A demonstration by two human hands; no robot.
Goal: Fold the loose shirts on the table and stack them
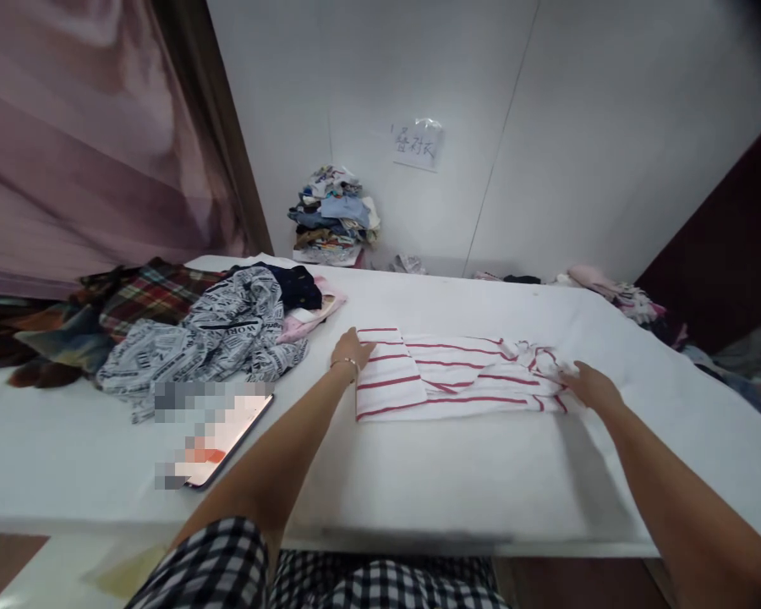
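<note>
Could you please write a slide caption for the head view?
Left hand and right hand at opposite ends of a red-striped white garment on a white table.

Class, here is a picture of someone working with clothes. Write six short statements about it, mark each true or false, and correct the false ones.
1. The left hand is at the flat end of the striped garment. True.
2. The garment's stripes are blue. False: they are red on white.
3. A phone lies on the white table. True.
4. The phone lies to the right of the garment. False: it lies to the left.
5. A paper with writing is on the wall. True.
6. The right hand is at the phone. False: it is at the garment's bunched end.
</note>
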